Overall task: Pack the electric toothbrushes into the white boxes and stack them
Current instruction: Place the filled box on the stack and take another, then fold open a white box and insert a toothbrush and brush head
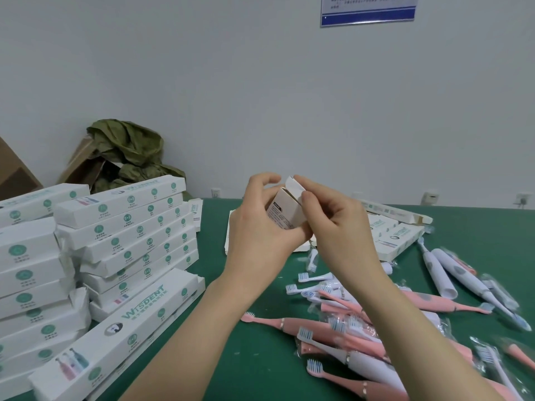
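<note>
Above the table [231, 357], the left hand [257, 227] grips a white box [285, 211], the right hand [338, 227] pinching its top flap [293, 186]. Stacked boxes [124, 227] fill the table's left, toothbrushes [362, 328] its right.

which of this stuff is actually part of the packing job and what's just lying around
Part of the job:
box held by the left hand and right hand
stacked boxes
loose boxes
toothbrushes
brush heads

Just lying about:
green cloth
cardboard carton
wall notice
socket
</note>
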The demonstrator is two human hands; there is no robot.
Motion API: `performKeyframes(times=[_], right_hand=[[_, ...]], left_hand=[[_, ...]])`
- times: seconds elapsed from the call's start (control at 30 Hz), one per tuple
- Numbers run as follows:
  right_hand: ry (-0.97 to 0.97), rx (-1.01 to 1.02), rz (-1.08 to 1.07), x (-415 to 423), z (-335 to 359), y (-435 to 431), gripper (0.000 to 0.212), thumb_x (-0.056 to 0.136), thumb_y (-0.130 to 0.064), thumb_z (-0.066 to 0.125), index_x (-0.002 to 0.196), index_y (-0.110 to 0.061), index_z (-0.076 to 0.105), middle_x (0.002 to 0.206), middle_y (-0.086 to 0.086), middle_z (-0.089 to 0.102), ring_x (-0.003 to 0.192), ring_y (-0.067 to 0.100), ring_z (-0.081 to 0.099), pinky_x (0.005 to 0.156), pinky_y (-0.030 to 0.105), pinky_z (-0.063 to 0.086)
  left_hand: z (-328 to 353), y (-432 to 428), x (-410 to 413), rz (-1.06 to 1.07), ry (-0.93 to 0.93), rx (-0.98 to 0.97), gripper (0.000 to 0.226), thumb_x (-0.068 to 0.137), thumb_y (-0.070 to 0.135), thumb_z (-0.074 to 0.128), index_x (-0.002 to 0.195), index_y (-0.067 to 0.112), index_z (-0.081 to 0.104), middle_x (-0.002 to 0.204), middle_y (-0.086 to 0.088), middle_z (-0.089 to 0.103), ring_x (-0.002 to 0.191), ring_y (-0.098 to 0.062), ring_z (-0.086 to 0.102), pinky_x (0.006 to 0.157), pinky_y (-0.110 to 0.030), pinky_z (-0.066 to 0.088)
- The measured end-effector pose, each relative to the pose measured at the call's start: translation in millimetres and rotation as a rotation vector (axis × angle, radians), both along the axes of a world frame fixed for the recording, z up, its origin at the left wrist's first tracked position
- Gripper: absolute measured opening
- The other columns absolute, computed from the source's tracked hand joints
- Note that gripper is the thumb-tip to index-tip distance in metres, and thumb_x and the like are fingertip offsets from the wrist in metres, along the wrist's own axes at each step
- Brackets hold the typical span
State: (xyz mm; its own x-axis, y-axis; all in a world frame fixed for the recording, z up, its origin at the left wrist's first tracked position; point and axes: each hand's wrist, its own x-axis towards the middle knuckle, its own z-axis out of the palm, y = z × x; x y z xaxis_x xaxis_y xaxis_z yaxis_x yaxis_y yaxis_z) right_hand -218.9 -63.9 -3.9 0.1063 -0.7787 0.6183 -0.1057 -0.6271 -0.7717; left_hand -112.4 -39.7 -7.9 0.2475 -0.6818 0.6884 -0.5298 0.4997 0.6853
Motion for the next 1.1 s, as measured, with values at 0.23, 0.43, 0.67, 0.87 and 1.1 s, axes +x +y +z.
performKeyframes(times=[0.23, 0.43, 0.67, 0.87, 1.1], right_hand=[[0.024, -0.001, 0.042, -3.7, -0.5, -4.5, 0.033, 0.094, -0.014, 0.047, 0.105, -0.035, 0.071, 0.09, 0.021, 0.068, 0.09, 0.041, 0.06, 0.078, 0.054, 0.05], [0.086, -0.018, 0.078, -7.9, -1.2, -6.7, 0.03, 0.094, -0.018, 0.051, 0.109, -0.038, 0.068, 0.088, 0.008, 0.073, 0.088, 0.039, 0.062, 0.076, 0.051, 0.052], [0.231, -0.245, 0.007, 6.2, -12.5, 0.3, 0.038, 0.1, -0.022, 0.04, 0.135, -0.012, 0.051, 0.13, -0.01, 0.049, 0.118, -0.014, 0.037, 0.099, 0.0, 0.028], [-0.006, -0.043, 0.288, 5.3, -5.4, -1.5, 0.035, 0.102, -0.029, 0.036, 0.129, -0.02, 0.056, 0.133, -0.012, 0.056, 0.121, -0.003, 0.049, 0.105, 0.018, 0.038], [0.209, 0.697, 0.04, -16.6, -20.3, -33.6, 0.038, 0.094, -0.045, 0.047, 0.111, -0.013, 0.061, 0.11, 0.004, 0.066, 0.101, 0.023, 0.062, 0.095, 0.04, 0.049]], left_hand=[[-1.6, -3.5, -0.3, 0.052, -0.015, 0.039, 0.046, 0.056, 0.036, 0.082, 0.091, 0.034, 0.053, 0.075, 0.023, 0.062, 0.081, 0.013, 0.056, 0.062, -0.003, 0.042], [1.0, -3.3, 4.5, 0.049, -0.056, 0.024, 0.037, 0.054, 0.037, 0.079, 0.081, 0.035, 0.053, 0.075, 0.017, 0.064, 0.076, 0.009, 0.059, 0.059, -0.004, 0.042], [5.5, -1.7, 9.6, 0.064, -0.004, -0.053, 0.035, 0.059, 0.021, 0.079, 0.078, 0.035, 0.053, 0.07, 0.019, 0.063, 0.072, 0.005, 0.06, 0.056, -0.004, 0.043], [11.3, 1.7, 10.8, 0.085, -0.01, -0.099, 0.043, 0.057, 0.027, 0.085, 0.082, 0.038, 0.05, 0.076, 0.023, 0.061, 0.076, 0.01, 0.058, 0.062, -0.004, 0.043], [29.9, 8.8, 28.3, -0.349, 0.54, -0.377, 0.043, 0.064, 0.028, 0.076, 0.098, 0.017, 0.052, 0.092, 0.003, 0.065, 0.086, -0.008, 0.063, 0.076, -0.022, 0.05]])
